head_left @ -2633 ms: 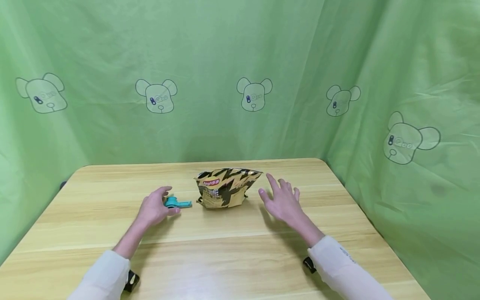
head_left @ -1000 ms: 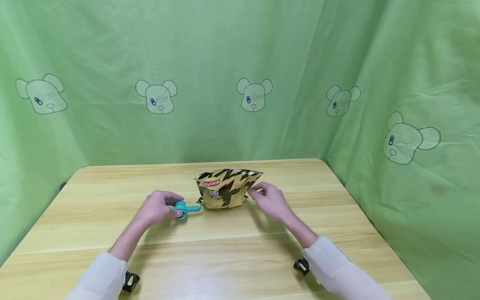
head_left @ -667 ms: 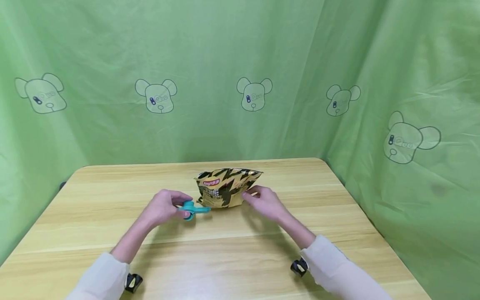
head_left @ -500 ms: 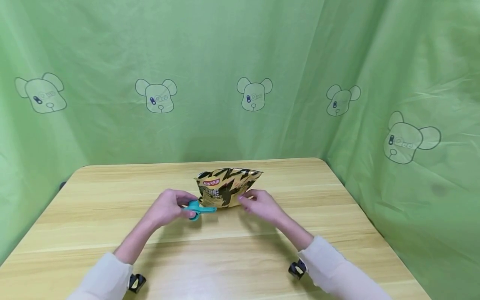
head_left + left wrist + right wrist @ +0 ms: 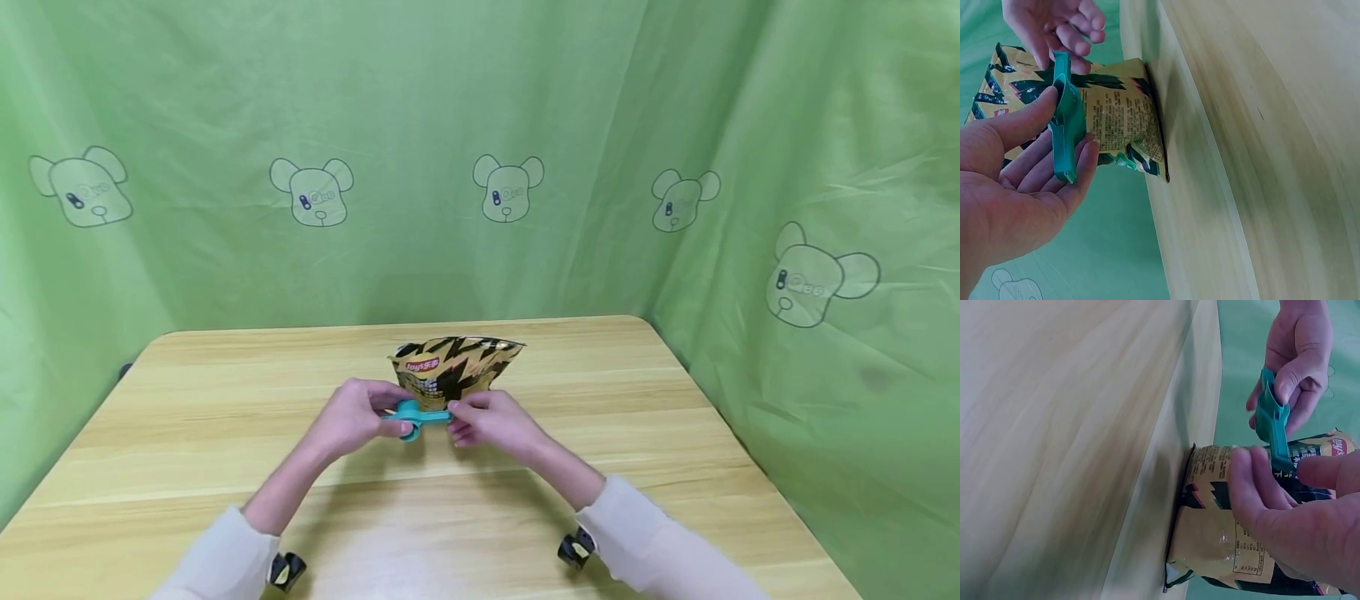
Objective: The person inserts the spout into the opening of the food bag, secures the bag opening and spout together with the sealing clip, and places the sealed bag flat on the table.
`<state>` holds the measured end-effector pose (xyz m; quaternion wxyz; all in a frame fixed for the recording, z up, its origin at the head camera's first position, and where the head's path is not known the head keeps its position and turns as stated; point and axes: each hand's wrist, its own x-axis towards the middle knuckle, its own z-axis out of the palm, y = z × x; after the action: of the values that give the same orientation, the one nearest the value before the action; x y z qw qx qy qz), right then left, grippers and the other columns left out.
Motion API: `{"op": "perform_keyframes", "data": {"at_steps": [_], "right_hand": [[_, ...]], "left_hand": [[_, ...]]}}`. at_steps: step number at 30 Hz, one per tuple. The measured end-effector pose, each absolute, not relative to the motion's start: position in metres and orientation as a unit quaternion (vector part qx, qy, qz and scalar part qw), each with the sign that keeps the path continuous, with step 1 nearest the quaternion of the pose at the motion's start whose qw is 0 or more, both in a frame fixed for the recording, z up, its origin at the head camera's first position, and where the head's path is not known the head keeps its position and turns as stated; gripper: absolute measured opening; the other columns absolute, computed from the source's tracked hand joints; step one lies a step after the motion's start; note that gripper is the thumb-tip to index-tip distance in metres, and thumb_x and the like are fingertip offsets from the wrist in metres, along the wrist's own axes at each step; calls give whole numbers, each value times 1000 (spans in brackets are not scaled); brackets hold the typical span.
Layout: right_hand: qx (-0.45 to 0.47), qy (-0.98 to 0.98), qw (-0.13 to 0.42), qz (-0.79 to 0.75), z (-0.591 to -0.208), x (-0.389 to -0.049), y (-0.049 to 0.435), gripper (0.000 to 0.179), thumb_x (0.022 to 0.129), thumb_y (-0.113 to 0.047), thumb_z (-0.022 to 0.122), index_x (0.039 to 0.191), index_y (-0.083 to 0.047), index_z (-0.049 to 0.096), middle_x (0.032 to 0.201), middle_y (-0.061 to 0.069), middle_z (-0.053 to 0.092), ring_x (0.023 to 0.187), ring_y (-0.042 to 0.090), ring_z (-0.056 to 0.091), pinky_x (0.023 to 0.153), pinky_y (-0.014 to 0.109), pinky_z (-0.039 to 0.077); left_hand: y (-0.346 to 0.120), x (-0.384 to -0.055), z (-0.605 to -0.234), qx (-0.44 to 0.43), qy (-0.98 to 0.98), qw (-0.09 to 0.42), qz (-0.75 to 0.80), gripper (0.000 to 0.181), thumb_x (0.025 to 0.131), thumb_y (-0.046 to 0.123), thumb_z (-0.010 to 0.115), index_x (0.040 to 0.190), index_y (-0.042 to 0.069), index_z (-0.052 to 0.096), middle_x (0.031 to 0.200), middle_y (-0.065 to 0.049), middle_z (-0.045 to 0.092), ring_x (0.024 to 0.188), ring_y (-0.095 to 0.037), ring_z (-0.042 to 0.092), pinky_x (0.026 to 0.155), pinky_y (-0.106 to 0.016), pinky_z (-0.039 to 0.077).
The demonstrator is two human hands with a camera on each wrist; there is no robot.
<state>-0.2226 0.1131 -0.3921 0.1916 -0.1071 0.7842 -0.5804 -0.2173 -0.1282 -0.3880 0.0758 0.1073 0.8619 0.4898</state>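
Observation:
My left hand (image 5: 367, 412) pinches a teal bag clip (image 5: 411, 418) with a round spout-like middle, thumb on the near side and fingers behind. In the left wrist view the clip (image 5: 1066, 119) stands lengthwise between thumb and fingers. My right hand (image 5: 491, 423) is at the clip's free end; in the right wrist view its thumb and fingers (image 5: 1247, 481) stand on either side of that end, with gaps showing. Just behind both hands a gold and black Lay's chip bag (image 5: 457, 371) stands upright, its lower part partly hidden by the hands and the clip.
The light wooden table (image 5: 465, 525) has its far edge a little behind the bag. A green curtain (image 5: 420, 250) with bear-head outlines hangs behind the table and along its sides. A black wrist device (image 5: 287, 572) sits below each sleeve.
My left hand first took hold of the clip, then carried it rightward in front of the bag. My right hand came down from the bag's right side and inward to the clip's free end.

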Motion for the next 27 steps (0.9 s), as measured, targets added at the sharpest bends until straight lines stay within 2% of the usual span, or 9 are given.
{"op": "perform_keyframes", "data": {"at_steps": [6, 16, 22, 27], "right_hand": [[-100, 778, 184, -593, -393, -223, 111, 26, 102, -15, 59, 115, 7, 66, 102, 21, 72, 91, 27, 72, 84, 33, 62], [-101, 778, 171, -596, -391, -223, 110, 25, 101, -12, 58, 115, 7, 66, 107, 27, 71, 93, 31, 72, 85, 33, 61], [-100, 781, 168, -593, -387, -224, 111, 23, 101, -11, 59, 114, 6, 67, 108, 27, 71, 95, 33, 72, 87, 35, 60], [-115, 782, 160, -591, -385, -223, 109, 21, 100, -11, 61, 112, 5, 68, 107, 27, 70, 91, 26, 72, 87, 35, 61]], "left_hand": [[-124, -216, -387, 110, 857, 67, 498, 46, 79, 13, 87, 122, 9, 72, 107, -5, 78, 99, -20, 73, 93, -41, 58], [-121, -215, -388, 97, 851, 64, 512, 43, 79, 10, 86, 120, 11, 72, 106, -3, 77, 98, -18, 73, 93, -41, 58], [-122, -215, -384, 104, 853, 65, 507, 42, 85, 22, 83, 123, 10, 71, 111, -6, 76, 104, -21, 72, 93, -41, 58], [-122, -215, -384, 106, 859, 66, 497, 38, 90, 28, 79, 123, 11, 71, 114, -6, 76, 107, -22, 72, 95, -42, 57]]}}
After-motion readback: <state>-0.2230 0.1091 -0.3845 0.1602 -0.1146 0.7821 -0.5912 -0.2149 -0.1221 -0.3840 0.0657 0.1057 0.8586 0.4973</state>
